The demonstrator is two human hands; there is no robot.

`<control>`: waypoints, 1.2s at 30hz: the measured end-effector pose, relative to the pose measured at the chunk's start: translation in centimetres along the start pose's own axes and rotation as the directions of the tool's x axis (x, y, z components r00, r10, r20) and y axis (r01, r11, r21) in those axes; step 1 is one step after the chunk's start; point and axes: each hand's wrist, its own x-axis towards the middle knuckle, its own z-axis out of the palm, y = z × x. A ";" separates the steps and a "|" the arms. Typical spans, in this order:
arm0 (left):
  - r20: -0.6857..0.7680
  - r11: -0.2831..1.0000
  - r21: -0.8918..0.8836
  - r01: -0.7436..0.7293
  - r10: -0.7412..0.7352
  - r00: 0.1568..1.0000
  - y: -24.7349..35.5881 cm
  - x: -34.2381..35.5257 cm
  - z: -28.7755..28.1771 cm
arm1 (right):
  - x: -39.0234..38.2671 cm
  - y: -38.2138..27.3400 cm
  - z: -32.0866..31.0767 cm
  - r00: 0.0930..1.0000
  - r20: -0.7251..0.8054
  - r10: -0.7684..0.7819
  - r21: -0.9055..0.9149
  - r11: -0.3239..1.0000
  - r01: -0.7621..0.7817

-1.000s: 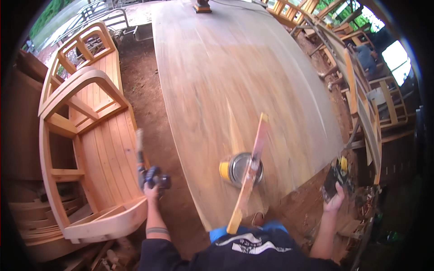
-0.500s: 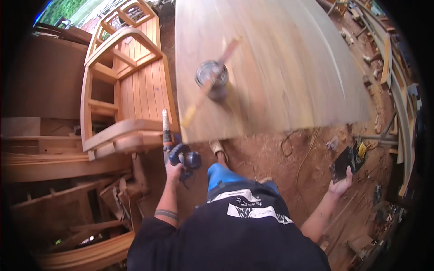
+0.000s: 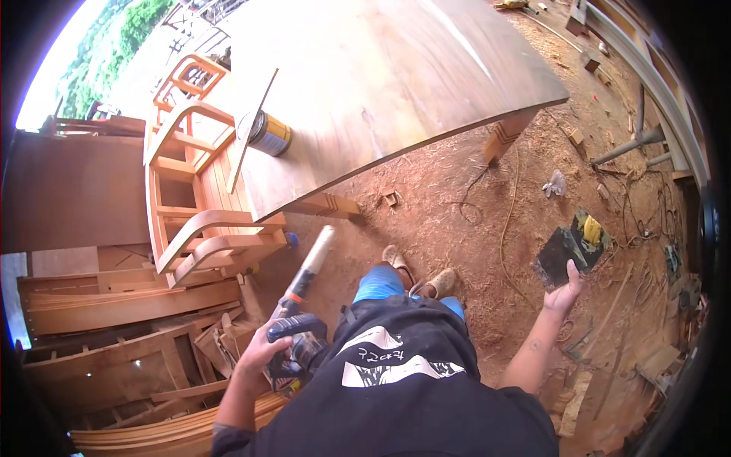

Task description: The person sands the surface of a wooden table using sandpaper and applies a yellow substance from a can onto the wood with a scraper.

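Note:
My left hand (image 3: 260, 352) is closed round the dark grip of a hand-held power tool (image 3: 298, 326), with a long pale tube and an orange ring pointing forward. Out to the right, my right hand (image 3: 563, 293) pinches dark flat square plates (image 3: 560, 257), thumb on top. A yellow lump (image 3: 592, 229), like putty, sits on their far part. Ahead of me is a wide wooden tabletop (image 3: 381, 99). On its left part stands a can (image 3: 272, 135) with a yellow and dark label, and a long thin stick (image 3: 247, 141) lies across its top.
A slatted wooden bench (image 3: 217, 171) stands left of the table. Stacked boards (image 3: 137, 308) fill the lower left. Shavings cover the earth floor (image 3: 434, 221), where a cable (image 3: 512, 244) runs. Metal legs (image 3: 632, 145) and timber stand at the right. A crumpled plastic bag (image 3: 554, 183) lies nearby.
The view has turned and drawn back from the table, whose front edge and legs now show. Both hands keep their holds; the power tool is now closer to my body.

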 end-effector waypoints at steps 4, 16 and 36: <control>0.029 0.910 0.413 -0.032 0.022 0.999 6.4 0.2 1.8 | -1.5 -0.1 0.2 0.999 -0.017 0.051 0.148 0.988 -0.048; -0.076 0.629 0.777 -0.032 0.144 0.987 27.5 8.4 8.5 | -9.7 -0.5 -13.1 0.959 -0.284 0.005 0.226 0.972 0.062; 0.165 0.882 0.472 0.000 -0.088 0.982 52.7 36.7 14.2 | 7.5 -3.2 2.8 0.948 -0.302 -0.105 0.166 0.973 0.160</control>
